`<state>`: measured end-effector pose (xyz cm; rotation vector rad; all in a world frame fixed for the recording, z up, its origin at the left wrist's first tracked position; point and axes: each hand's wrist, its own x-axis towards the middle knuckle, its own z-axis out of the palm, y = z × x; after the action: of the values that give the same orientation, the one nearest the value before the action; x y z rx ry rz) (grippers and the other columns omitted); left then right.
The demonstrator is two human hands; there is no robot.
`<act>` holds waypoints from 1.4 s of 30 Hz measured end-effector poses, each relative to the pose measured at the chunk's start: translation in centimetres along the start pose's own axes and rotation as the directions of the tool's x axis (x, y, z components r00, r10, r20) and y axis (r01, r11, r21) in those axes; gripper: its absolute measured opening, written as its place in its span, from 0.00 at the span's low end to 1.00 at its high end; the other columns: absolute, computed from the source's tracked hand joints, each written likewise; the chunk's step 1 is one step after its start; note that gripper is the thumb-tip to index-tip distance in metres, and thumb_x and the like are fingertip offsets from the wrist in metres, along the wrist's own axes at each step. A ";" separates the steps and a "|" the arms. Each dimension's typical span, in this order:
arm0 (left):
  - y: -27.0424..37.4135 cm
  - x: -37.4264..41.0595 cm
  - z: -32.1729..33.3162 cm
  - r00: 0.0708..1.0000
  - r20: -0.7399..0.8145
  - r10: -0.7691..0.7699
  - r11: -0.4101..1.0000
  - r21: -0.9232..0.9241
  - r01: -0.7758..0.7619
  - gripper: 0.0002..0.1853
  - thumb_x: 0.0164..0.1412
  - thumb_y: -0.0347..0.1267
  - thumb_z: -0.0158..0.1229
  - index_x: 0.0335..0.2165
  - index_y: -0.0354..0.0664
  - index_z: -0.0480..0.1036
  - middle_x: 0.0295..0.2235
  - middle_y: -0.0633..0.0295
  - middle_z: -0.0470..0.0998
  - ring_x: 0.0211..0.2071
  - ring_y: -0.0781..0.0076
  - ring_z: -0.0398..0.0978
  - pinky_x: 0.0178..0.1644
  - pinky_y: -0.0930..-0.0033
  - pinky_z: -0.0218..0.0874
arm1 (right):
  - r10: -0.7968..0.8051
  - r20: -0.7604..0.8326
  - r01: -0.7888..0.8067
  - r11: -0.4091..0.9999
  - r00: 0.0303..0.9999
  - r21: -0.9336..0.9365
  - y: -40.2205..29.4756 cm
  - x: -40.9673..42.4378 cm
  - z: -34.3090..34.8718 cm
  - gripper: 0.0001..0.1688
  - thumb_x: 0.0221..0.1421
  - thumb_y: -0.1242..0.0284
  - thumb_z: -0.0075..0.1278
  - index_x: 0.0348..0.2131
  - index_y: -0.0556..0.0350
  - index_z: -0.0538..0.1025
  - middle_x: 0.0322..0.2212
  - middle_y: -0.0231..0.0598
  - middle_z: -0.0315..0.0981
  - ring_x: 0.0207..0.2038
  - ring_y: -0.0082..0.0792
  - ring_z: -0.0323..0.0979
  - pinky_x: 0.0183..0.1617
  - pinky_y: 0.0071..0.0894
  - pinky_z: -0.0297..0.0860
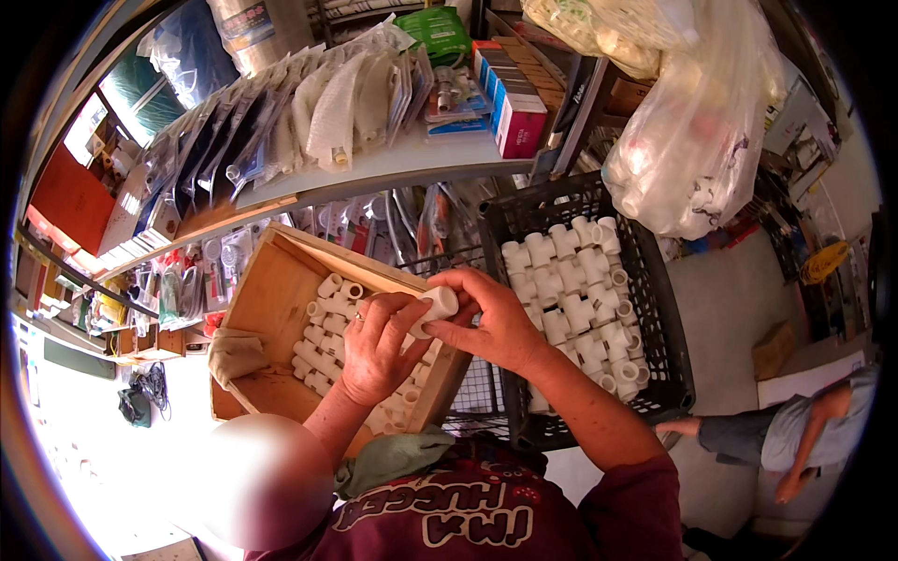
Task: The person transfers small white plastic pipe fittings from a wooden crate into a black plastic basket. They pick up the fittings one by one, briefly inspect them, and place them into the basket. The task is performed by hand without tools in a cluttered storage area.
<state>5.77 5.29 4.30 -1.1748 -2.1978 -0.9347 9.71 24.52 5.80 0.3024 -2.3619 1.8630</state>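
Both hands hold one white plastic pipe fitting point(442, 303), raised over the right-hand side of a wooden box. My left hand point(375, 350), with a ring on one finger, grips its near left side. Fingers and thumb of my right hand point(494, 319) close on it from the right. Below, the wooden box point(256, 280) contains many white pipe fittings point(324, 343), partly hidden by my left hand and forearm. To the right, a black plastic crate point(666, 329) is filled with rows of white tee fittings point(579, 312); my right forearm crosses its near part.
A shelf point(421, 165) of bagged goods and boxes point(515, 116) spans the far side. A filled clear plastic bag point(691, 154) hangs above the crate's far right. Cloths point(238, 354) drape the box edge. Another person point(786, 428) is at the right.
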 end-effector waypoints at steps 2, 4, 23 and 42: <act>-0.1 0.3 0.1 0.999 -0.040 -0.013 0.999 -0.037 0.011 0.32 0.35 0.22 0.67 0.44 0.42 0.70 0.40 0.57 0.72 0.38 0.57 0.72 0.38 0.61 0.66 | 0.007 -0.005 -0.007 0.999 1.000 0.050 0.0 0.0 0.0 0.28 0.49 0.72 0.63 0.49 0.57 0.70 0.39 0.36 0.71 0.38 0.23 0.73 0.38 0.22 0.71; -0.3 0.3 0.0 0.998 -0.037 -0.059 0.995 -0.083 0.056 0.30 0.36 0.21 0.66 0.44 0.41 0.70 0.40 0.56 0.72 0.39 0.55 0.72 0.41 0.60 0.67 | 0.023 -0.002 -0.022 0.995 1.000 0.100 0.1 0.2 -0.1 0.28 0.49 0.72 0.63 0.48 0.58 0.70 0.39 0.35 0.72 0.39 0.22 0.73 0.39 0.22 0.71; -1.6 -0.8 -0.1 0.941 0.196 -0.276 0.790 -0.511 0.338 0.22 0.48 0.23 0.68 0.43 0.37 0.73 0.38 0.60 0.73 0.37 0.72 0.72 0.40 0.73 0.65 | -0.209 0.142 0.253 0.782 0.967 -0.569 -2.0 0.1 -1.5 0.27 0.43 0.65 0.64 0.46 0.40 0.77 0.37 0.28 0.73 0.41 0.33 0.72 0.41 0.33 0.72; -3.1 -1.8 0.8 0.894 0.124 -0.430 0.683 -0.604 0.412 0.27 0.54 0.17 0.57 0.53 0.38 0.65 0.34 0.65 0.74 0.28 0.82 0.68 0.35 0.78 0.64 | 0.076 -0.476 -0.478 0.275 0.876 -0.834 1.2 -4.6 -15.2 0.20 0.45 0.66 0.60 0.35 0.55 0.69 0.34 0.41 0.71 0.34 0.40 0.76 0.36 0.41 0.72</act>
<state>4.01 3.73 1.51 -0.8791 -2.2442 -1.9794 13.41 39.97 7.28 -0.5873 -2.8147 0.1709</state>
